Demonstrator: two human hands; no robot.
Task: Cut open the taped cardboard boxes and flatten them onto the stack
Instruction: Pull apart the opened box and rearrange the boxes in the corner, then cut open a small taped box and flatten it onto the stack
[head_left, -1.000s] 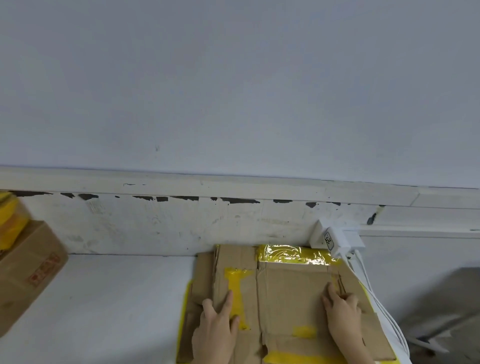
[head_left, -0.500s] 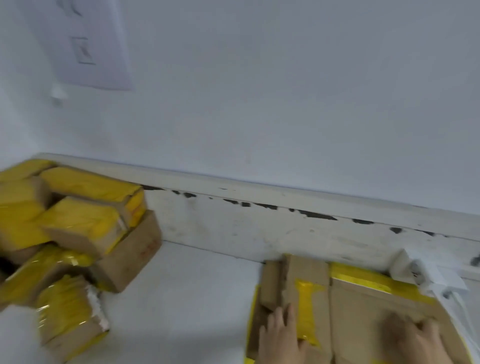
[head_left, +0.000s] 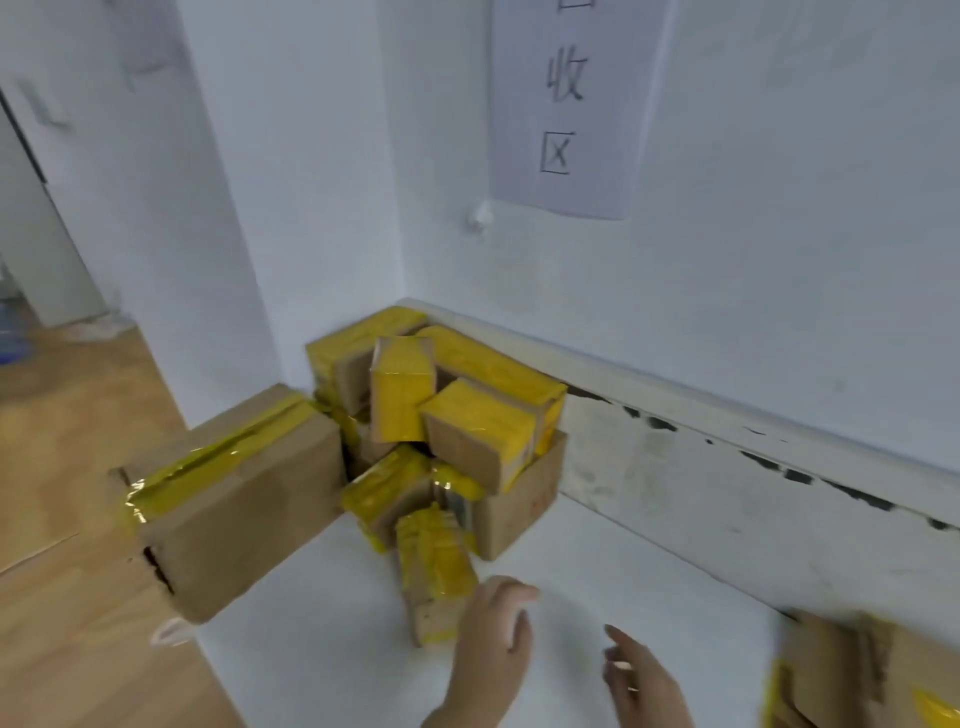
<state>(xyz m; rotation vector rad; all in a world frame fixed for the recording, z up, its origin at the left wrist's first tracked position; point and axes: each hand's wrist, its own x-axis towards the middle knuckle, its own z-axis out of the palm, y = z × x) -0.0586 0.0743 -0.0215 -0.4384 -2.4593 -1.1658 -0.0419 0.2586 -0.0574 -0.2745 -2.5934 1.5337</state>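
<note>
A second ago both hands pressed flat on the flattened cardboard (head_left: 878, 675); now they have let go of it. The left hand (head_left: 491, 644) has moved over to the small taped box (head_left: 434, 571) at the front of the pile of boxes (head_left: 441, 431), right beside it. The right hand (head_left: 641, 675) is now over the bare white worktop (head_left: 332, 623), fingers loose.

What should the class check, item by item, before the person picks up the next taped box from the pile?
1. Left hand empty, near the small taped box: ok.
2. Right hand empty: ok.
3. Box's tape uncut: cannot tell, blurred.
4. Cutting tool in view: not ok, none visible.
5. Flattened stack within reach at right: ok.
6. Pile of boxes stable when one is pulled: cannot tell.
</note>
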